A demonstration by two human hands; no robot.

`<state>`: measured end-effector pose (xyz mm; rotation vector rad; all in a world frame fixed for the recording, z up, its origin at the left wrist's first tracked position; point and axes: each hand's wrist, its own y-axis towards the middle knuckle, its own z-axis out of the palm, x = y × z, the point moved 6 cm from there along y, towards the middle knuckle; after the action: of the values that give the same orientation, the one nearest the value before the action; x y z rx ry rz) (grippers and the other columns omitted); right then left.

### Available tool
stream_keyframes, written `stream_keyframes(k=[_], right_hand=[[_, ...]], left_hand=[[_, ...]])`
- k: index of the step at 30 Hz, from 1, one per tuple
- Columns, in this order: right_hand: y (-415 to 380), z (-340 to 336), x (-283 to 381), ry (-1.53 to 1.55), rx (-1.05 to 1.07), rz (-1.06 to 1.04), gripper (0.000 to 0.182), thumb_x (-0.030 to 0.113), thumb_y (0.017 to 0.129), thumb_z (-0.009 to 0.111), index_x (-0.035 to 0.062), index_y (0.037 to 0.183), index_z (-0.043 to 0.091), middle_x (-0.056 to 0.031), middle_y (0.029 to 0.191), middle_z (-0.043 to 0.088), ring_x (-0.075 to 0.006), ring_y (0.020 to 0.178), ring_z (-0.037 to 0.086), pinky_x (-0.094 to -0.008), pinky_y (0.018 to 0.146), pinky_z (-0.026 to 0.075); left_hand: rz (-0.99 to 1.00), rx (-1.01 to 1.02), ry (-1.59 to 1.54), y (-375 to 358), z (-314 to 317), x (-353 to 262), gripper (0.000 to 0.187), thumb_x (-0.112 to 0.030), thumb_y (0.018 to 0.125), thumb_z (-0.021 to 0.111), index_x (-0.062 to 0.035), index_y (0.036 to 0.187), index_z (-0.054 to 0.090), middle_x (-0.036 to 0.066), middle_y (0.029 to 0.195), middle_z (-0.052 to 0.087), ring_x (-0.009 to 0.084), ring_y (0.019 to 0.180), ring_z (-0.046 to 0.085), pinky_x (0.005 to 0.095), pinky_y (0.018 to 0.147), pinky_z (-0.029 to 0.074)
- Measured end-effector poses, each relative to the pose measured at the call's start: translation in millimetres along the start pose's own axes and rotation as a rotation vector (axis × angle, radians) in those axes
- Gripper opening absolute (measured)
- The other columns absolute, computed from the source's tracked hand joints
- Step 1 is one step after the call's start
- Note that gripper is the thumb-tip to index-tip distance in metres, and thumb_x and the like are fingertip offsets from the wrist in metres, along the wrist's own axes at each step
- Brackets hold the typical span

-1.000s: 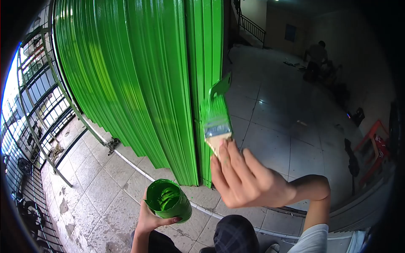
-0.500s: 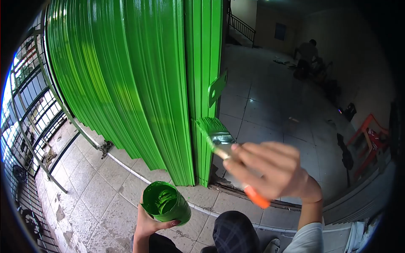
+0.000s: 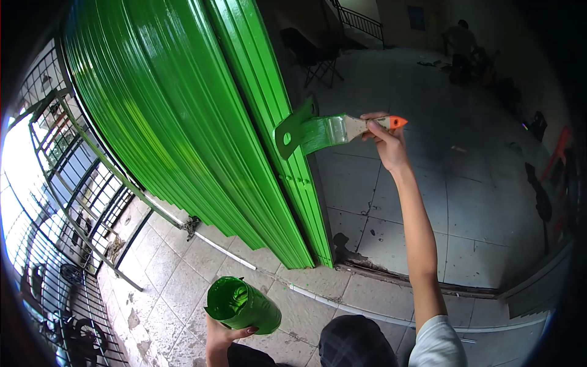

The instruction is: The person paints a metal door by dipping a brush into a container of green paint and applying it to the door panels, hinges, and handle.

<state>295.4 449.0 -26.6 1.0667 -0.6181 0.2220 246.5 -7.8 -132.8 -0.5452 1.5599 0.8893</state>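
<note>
My right hand (image 3: 386,142) is closed around the handle of a wide paintbrush (image 3: 338,129) with an orange tip. Green bristles touch the edge of a green metal plate (image 3: 293,131) with a round hole, which sticks out from the green folding door (image 3: 177,104). Low in the view, my left hand (image 3: 223,337) grips a green container (image 3: 254,311), tilted, with a jagged rim and green paint inside.
A metal fence (image 3: 67,202) stands at the left. A floor track (image 3: 330,300) crosses the tiles below the door. In the dark room are a folding chair (image 3: 313,58), a person (image 3: 460,43) far back and a red chair (image 3: 557,153) at the right.
My right hand has moved the brush up from the lower door edge to the metal plate, arm now stretched out. The view has shifted, and a folding chair has come into sight.
</note>
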Motion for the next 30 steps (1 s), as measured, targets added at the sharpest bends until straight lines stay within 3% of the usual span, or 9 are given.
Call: stream_keyframes(k=[5, 9, 11, 17, 21, 25, 28, 30], right_hand=[[11.9, -25.6, 18.0, -0.140, -0.056, -0.044, 0.018, 0.011, 0.082, 0.066, -0.0001, 0.097, 0.066, -0.0105, 0.092, 0.068, -0.0197, 0.074, 0.067, -0.0255, 0.063, 0.048], [15.9, 6.5, 27.6, -0.034, -0.006, -0.105, 0.018, 0.013, 0.083, 0.066, 0.0012, 0.096, 0.067, -0.0112, 0.090, 0.068, -0.0182, 0.073, 0.067, -0.0254, 0.064, 0.049], [25.3, -0.8, 22.2, -0.098, -0.018, -0.087, 0.018, 0.014, 0.083, 0.067, 0.0014, 0.096, 0.068, -0.0118, 0.089, 0.068, -0.0175, 0.073, 0.068, -0.0253, 0.065, 0.049], [35.3, -29.0, 29.5, -0.113, -0.095, -0.083, 0.020, 0.015, 0.083, 0.067, 0.0002, 0.095, 0.068, -0.0123, 0.089, 0.069, -0.0190, 0.075, 0.068, -0.0252, 0.064, 0.050], [28.0, 0.5, 27.6, -0.084, 0.041, -0.079, 0.020, 0.015, 0.082, 0.068, 0.0002, 0.096, 0.068, -0.0115, 0.090, 0.068, -0.0175, 0.076, 0.067, -0.0260, 0.065, 0.050], [26.1, -9.6, 31.0, -0.152, 0.018, -0.075, 0.018, 0.013, 0.082, 0.068, 0.0019, 0.096, 0.069, -0.0097, 0.090, 0.069, -0.0155, 0.078, 0.066, -0.0256, 0.066, 0.051], [-14.1, 2.1, 65.2, -0.397, -0.066, -0.295, 0.016, 0.011, 0.083, 0.068, 0.0028, 0.096, 0.069, -0.0090, 0.090, 0.069, -0.0156, 0.076, 0.067, -0.0235, 0.067, 0.052], [-53.7, 36.6, 93.6, -0.705, 0.098, -0.614, 0.019, 0.007, 0.078, 0.071, 0.0063, 0.097, 0.070, -0.0099, 0.088, 0.071, -0.0182, 0.073, 0.069, -0.0249, 0.064, 0.055]], left_hand=[[0.017, -0.056, 0.045, -3.4, -6.5, -2.6, 0.088, -0.016, 0.045, 0.090, 0.0026, 0.122, 0.050, 0.011, 0.115, 0.059, 0.0209, 0.104, 0.058, 0.0369, 0.092, 0.047], [-0.049, -0.081, 0.051, -7.0, -10.7, 9.1, 0.085, -0.015, 0.046, 0.089, 0.0026, 0.120, 0.051, 0.011, 0.112, 0.060, 0.0209, 0.101, 0.060, 0.0366, 0.091, 0.048], [-0.123, -0.080, 0.100, -8.4, -17.4, 17.3, 0.084, -0.015, 0.047, 0.089, 0.0026, 0.120, 0.052, 0.011, 0.110, 0.061, 0.0209, 0.100, 0.060, 0.0364, 0.090, 0.048], [-0.103, -0.073, 0.098, -6.1, -13.3, 14.1, 0.081, -0.014, 0.047, 0.089, 0.0029, 0.118, 0.053, 0.010, 0.107, 0.062, 0.0208, 0.097, 0.061, 0.0360, 0.089, 0.049], [-0.071, -0.046, 0.058, 1.3, -6.5, 17.2, 0.082, -0.014, 0.046, 0.089, 0.0029, 0.118, 0.053, 0.010, 0.107, 0.062, 0.0207, 0.097, 0.061, 0.0358, 0.089, 0.049], [-0.073, -0.029, 0.070, 4.2, -6.8, 23.4, 0.082, -0.014, 0.047, 0.090, 0.0028, 0.118, 0.053, 0.010, 0.107, 0.061, 0.0206, 0.097, 0.061, 0.0357, 0.088, 0.049], [-0.062, -0.030, 0.061, 4.0, -2.2, 17.6, 0.082, -0.015, 0.047, 0.090, 0.0024, 0.118, 0.053, 0.010, 0.107, 0.061, 0.0204, 0.097, 0.060, 0.0356, 0.088, 0.049], [-0.061, -0.032, 0.034, 4.4, 0.7, 15.7, 0.082, -0.015, 0.047, 0.091, 0.0021, 0.118, 0.052, 0.010, 0.107, 0.061, 0.0204, 0.098, 0.060, 0.0355, 0.088, 0.049]])
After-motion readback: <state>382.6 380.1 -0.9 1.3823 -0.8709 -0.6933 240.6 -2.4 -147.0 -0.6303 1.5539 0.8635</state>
